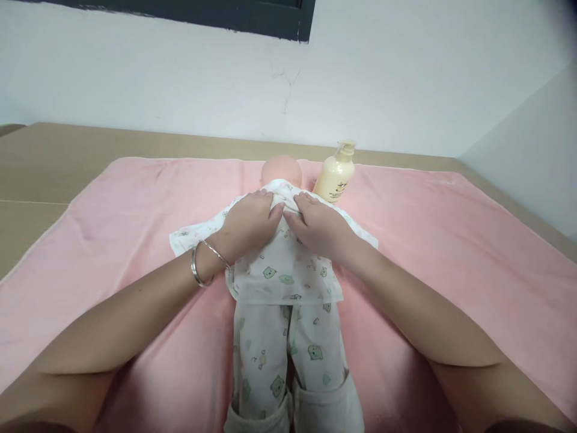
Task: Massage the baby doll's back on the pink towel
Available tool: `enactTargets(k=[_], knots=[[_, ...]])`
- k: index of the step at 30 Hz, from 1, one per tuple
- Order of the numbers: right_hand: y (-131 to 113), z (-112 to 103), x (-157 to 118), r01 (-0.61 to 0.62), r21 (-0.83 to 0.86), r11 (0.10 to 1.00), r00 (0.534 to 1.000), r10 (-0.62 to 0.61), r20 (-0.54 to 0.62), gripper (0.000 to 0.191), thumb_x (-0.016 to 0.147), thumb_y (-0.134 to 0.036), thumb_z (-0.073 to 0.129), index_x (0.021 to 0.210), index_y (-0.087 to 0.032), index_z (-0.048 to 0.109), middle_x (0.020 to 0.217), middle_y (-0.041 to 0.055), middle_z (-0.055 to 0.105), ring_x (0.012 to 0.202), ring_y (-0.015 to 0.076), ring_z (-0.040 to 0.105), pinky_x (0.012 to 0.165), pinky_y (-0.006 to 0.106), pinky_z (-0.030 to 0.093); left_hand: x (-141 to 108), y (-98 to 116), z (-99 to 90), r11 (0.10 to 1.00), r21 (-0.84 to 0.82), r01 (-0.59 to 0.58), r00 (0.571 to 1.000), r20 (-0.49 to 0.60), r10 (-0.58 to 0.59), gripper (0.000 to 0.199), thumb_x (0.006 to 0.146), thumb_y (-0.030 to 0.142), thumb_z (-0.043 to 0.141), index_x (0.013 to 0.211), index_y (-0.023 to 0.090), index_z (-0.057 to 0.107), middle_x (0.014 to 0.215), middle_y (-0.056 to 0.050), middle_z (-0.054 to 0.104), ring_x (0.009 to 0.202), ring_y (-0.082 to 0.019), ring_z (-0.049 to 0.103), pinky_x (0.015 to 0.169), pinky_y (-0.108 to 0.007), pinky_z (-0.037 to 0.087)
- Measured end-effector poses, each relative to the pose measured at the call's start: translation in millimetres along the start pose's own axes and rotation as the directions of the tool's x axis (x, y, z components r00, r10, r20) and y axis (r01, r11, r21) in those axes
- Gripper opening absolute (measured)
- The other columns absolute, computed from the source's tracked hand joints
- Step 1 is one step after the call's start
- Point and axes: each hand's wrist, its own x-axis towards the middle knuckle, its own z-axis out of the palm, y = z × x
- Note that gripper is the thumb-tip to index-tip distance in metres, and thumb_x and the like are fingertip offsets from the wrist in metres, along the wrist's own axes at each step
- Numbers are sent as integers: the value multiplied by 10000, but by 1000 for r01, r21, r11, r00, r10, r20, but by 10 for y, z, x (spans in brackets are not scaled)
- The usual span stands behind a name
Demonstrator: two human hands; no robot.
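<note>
A baby doll point(282, 171) lies lengthwise in front of me with its head at the far end; its face does not show. It wears a white top point(288, 273) printed with green animals and matching trousers point(264, 343) with wide pale cuffs at the near end. My left hand point(252, 219), with silver bangles point(197, 264) at the wrist, rests on the upper left of the top, fingers stretched out. On the upper right my right hand point(318, 225) lies open in the same way. The cloth is wrinkled between my thumbs. The top's sleeves spread out to both sides.
A pale yellow pump bottle point(334, 177) stands right of the doll's head. Under everything lies a pink blanket point(415, 240) on a wooden table point(72, 147). Behind the table rises a white wall point(383, 78) with a dark frame point(270, 19) at the top.
</note>
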Motion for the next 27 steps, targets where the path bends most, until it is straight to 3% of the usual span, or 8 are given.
enactTargets(k=[3, 5, 8, 13, 16, 19, 22, 27], knots=[[106, -14, 134, -28, 29, 999, 1000, 28, 9, 546, 1062, -463, 339, 1389, -82, 551, 1595, 211, 460, 1532, 350, 384, 1217, 531, 406, -114, 56, 109, 982, 121, -144, 978, -133, 160, 391, 1004, 236, 292, 877, 133, 647, 963, -158, 711, 1015, -302, 681, 996, -458, 554], [134, 26, 166, -18, 6, 1000, 1000, 18, -4, 589, 1063, -454, 342, 1442, -32, 505, 1627, 242, 402, 1561, 360, 331, 1259, 535, 345, -150, 69, 152, 976, 130, -175, 967, -166, 195, 396, 997, 212, 292, 852, 132, 651, 932, -148, 705, 1019, -286, 679, 1049, -442, 539], [74, 103, 83, 5, -47, 999, 999, -8, -50, 622, 1078, -415, 301, 1469, 39, 464, 1621, 278, 390, 1568, 369, 315, 1299, 519, 278, -97, 29, 139, 997, 11, -76, 987, -138, 77, 327, 976, 209, 344, 843, 153, 637, 958, -124, 717, 1014, -266, 685, 1020, -422, 552], [-84, 103, -137, 48, -73, 996, 993, -55, -107, 382, 1046, -306, 364, 1195, -81, 634, 1365, 220, 646, 1408, 354, 519, 1143, 499, 470, 77, -91, 64, 981, -196, 13, 997, -68, -27, 342, 985, 293, 353, 721, 193, 546, 934, -82, 713, 893, -231, 673, 919, -411, 562], [-47, 55, -84, -1, 1, 1000, 997, 1, -81, 340, 1048, -325, 356, 1111, -140, 634, 1328, 167, 666, 1333, 341, 570, 1062, 499, 521, 49, -76, 99, 989, -146, 1, 995, -101, -15, 324, 981, 270, 341, 731, 198, 535, 900, -95, 693, 908, -247, 663, 919, -431, 563], [67, 40, 77, -29, 41, 999, 997, 32, -75, 400, 1059, -405, 338, 1127, -142, 632, 1382, 164, 634, 1312, 354, 572, 1053, 528, 518, -71, 14, 161, 997, -24, -70, 981, -182, 65, 285, 948, 204, 355, 741, 190, 550, 860, -118, 670, 911, -268, 656, 953, -459, 569], [152, 70, 192, -9, 21, 1000, 995, 11, -95, 450, 1059, -411, 344, 1218, -102, 629, 1424, 186, 612, 1362, 356, 537, 1131, 522, 467, -144, 75, 179, 991, -19, -134, 958, -260, 125, 257, 917, 166, 385, 743, 180, 575, 873, -126, 680, 961, -268, 664, 1032, -459, 558], [65, 132, 66, 22, -138, 990, 989, -42, -144, 532, 1080, -358, 287, 1341, -5, 588, 1435, 243, 607, 1422, 351, 511, 1177, 491, 436, -52, -37, 186, 980, -199, 9, 981, -188, -47, 345, 975, 283, 368, 758, 185, 617, 945, -121, 742, 1037, -267, 703, 1026, -454, 575]])
